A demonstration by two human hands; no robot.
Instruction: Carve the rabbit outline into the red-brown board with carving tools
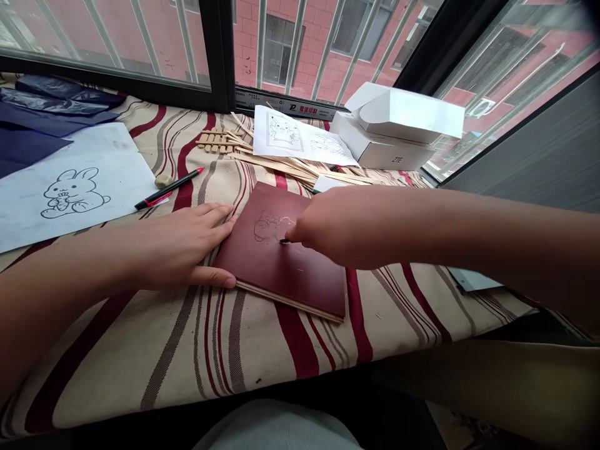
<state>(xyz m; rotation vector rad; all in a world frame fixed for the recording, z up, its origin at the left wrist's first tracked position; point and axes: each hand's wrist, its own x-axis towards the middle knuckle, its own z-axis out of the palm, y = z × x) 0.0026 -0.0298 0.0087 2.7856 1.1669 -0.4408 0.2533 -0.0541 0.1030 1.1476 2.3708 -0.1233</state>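
Observation:
A reddish-brown board (pixel 276 275) with pale layered edges lies flat on the striped cloth. Thin dark outlines of a drawing (pixel 266 226) run across its upper part, with a few light scratch-like marks beside them. My left hand (pixel 197 244) rests open along the board's left edge, thumb at the near corner and fingertips touching its side. Over the board's right half, my right hand (pixel 328 225) is closed around a thin dark-tipped tool (pixel 284 241). The tip meets the surface beside the drawing; most of the tool is hidden by the hand, so its kind is unclear.
Left lies a paper with a rabbit drawing (pixel 75 194) and a black-and-red pen (pixel 169 189). Behind are thin wooden strips (pixel 281 165), a printed sheet (pixel 300 137) and white boxes (pixel 398 131) by the window. Dark blue plastic (pixel 42 125) sits at the far left.

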